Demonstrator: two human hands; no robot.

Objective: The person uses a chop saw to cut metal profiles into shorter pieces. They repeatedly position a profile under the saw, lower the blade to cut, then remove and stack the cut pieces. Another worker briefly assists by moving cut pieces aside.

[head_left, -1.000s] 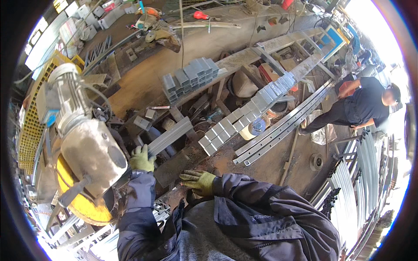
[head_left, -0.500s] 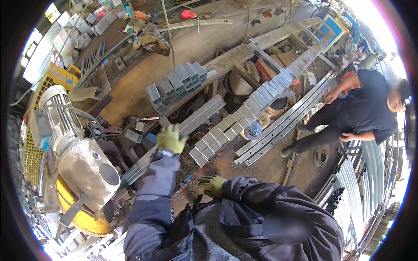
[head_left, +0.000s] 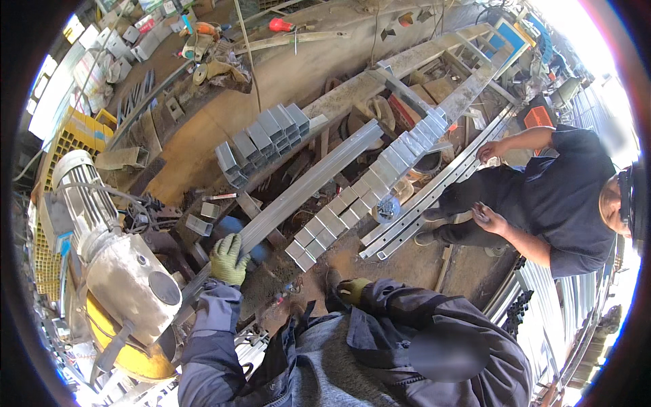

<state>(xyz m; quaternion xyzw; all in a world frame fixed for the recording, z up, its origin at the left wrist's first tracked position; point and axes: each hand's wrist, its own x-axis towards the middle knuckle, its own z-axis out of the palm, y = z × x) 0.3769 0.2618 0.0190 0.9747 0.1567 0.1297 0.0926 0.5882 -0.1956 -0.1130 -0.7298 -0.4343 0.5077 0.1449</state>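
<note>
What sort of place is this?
Probably a metalworking shop: a heavy motor-driven machine with a curved yellow part stands at left, hollow square metal tubes are stacked in the middle, and long metal rails with holes lie farther right.

Metal workshop, motorised machine [head_left: 129, 281], stacked tubes [head_left: 263, 138]

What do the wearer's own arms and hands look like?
Left hand and right hand: yellow-green gloves. Left sleeve: long, dark navy-grey, with a lighter grey panel on the forearm. Right sleeve: long, dark grey, creased. No cables visible on either.
</note>
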